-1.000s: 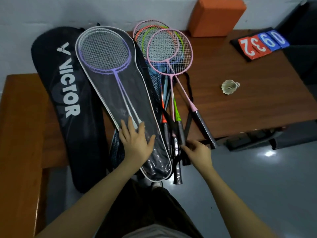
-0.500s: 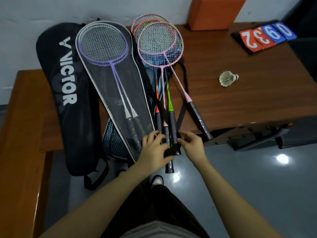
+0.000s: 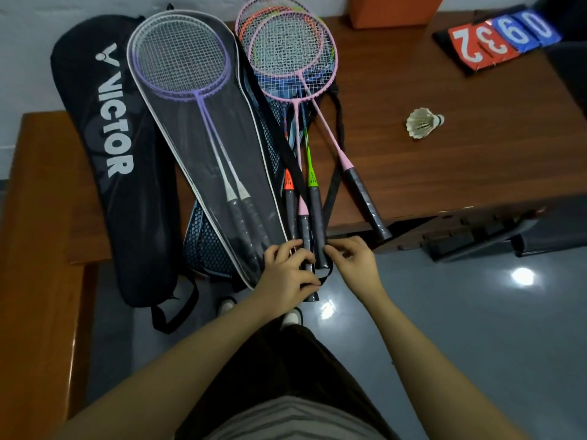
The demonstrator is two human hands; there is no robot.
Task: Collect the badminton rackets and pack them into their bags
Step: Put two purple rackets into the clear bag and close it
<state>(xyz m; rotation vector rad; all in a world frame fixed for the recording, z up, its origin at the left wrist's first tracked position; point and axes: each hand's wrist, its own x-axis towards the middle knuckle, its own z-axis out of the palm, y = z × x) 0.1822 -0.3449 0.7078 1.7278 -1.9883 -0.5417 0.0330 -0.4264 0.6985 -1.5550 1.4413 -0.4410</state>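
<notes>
A clear-fronted bag [image 3: 178, 122] holds two purple rackets [image 3: 181, 55] and lies on the table beside a black Victor bag [image 3: 111, 147]. To its right several loose rackets lie stacked: pink [image 3: 292, 55], orange-shafted [image 3: 288, 182] and green-shafted [image 3: 313, 179], with a second pink racket [image 3: 365, 201] angled off to the right. My left hand [image 3: 286, 274] grips the handle ends of the orange-shafted and pink rackets at the table's front edge. My right hand [image 3: 351, 262] pinches the butt of the green-shafted racket's handle. A black strap runs under the handles.
A blue mesh bag [image 3: 206, 249] sticks out under the clear bag. A shuttlecock [image 3: 422, 122] lies on the wooden table [image 3: 460, 173], a scoreboard [image 3: 495, 39] at the back right, an orange block [image 3: 394, 11] by the wall. A wooden bench [image 3: 41, 249] is at the left.
My left hand left the clear bag and moved right onto the loose racket handles. My right hand stayed at the handle ends and closed in next to it.
</notes>
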